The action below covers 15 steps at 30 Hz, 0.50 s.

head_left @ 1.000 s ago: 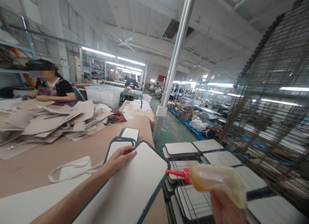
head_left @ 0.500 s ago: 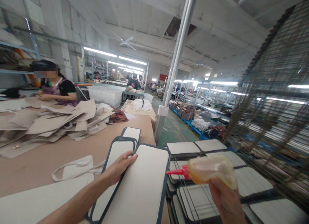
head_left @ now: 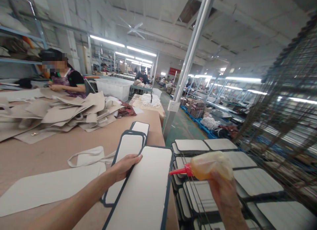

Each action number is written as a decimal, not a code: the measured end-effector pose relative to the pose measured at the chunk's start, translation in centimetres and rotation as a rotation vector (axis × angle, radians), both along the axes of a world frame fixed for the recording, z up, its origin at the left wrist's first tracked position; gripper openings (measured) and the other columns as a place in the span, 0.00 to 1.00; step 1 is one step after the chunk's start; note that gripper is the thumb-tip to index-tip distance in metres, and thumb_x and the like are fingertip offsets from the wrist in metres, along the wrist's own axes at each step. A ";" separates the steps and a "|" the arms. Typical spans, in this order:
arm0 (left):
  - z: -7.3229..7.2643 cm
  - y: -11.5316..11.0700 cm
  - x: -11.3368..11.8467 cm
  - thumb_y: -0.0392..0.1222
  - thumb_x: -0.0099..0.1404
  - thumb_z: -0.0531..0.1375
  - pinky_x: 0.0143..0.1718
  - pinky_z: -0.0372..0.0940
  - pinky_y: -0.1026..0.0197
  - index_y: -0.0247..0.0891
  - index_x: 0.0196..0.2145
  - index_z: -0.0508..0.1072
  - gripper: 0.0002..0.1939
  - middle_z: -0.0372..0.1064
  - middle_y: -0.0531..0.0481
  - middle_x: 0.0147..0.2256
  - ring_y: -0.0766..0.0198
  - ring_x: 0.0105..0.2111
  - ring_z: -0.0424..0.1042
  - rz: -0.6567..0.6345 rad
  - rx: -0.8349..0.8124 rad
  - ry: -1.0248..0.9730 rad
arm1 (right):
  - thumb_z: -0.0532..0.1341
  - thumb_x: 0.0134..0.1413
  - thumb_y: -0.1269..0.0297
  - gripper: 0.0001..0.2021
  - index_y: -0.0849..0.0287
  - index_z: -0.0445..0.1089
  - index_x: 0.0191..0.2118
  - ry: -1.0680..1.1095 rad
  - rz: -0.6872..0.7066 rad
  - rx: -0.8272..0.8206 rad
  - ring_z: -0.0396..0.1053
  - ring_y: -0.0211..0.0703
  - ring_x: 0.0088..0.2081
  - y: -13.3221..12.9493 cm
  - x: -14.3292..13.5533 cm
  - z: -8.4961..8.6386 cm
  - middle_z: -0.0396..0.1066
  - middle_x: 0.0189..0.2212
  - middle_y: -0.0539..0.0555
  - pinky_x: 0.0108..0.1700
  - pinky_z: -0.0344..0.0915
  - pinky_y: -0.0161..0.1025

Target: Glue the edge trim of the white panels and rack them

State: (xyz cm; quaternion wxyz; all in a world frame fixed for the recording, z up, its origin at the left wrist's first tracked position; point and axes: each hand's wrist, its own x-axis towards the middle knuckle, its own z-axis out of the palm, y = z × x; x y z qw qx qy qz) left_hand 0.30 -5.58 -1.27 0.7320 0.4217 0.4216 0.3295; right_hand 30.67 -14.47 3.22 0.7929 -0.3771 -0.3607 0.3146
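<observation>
My left hand [head_left: 128,164] grips the upper left edge of a long white panel with a dark blue border [head_left: 146,187], thumb on top. Similar bordered panels [head_left: 130,146] lie beneath and behind it on the table. In my right hand [head_left: 219,183] is a squeeze bottle [head_left: 211,165] of yellowish liquid, tipped sideways. Its red nozzle [head_left: 179,171] points left, with the tip at the panel's right border. Whether the tip touches the border I cannot tell.
Beige cut pieces [head_left: 71,111] are heaped on the brown table [head_left: 114,132]. A white strap [head_left: 84,154] and a large white sheet [head_left: 52,187] lie nearer. Wire racks [head_left: 284,91] and more bordered panels [head_left: 257,182] stand right. A metal post [head_left: 184,71] rises ahead; a person [head_left: 65,78] sits left.
The bottle's nozzle tip has come to the panel's right border, slightly higher along it. My left hand keeps its hold. The whole view has shifted a little.
</observation>
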 end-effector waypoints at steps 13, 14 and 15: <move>-1.8 0.1 -1.1 0.62 0.39 0.72 0.32 0.68 0.61 0.36 0.32 0.71 0.31 0.77 0.48 0.29 0.61 0.30 0.73 0.005 -0.037 0.000 | 0.76 0.27 0.63 0.20 0.53 0.77 0.34 -0.025 0.058 -0.086 0.75 0.43 0.30 -1.2 -1.3 -2.2 0.77 0.29 0.53 0.34 0.73 0.35; -1.8 0.1 -1.2 0.62 0.39 0.72 0.33 0.68 0.61 0.36 0.32 0.71 0.31 0.77 0.48 0.29 0.60 0.31 0.73 0.002 -0.040 0.003 | 0.77 0.25 0.63 0.20 0.53 0.77 0.33 -0.022 0.057 -0.091 0.74 0.43 0.29 -1.3 -1.3 -2.3 0.77 0.28 0.52 0.33 0.73 0.35; -1.8 0.1 -1.2 0.62 0.39 0.72 0.33 0.68 0.61 0.36 0.32 0.72 0.31 0.77 0.48 0.29 0.60 0.31 0.73 0.002 -0.043 0.006 | 0.77 0.24 0.63 0.20 0.52 0.77 0.32 -0.020 0.056 -0.095 0.74 0.43 0.29 -1.3 -1.3 -2.4 0.77 0.28 0.52 0.33 0.73 0.35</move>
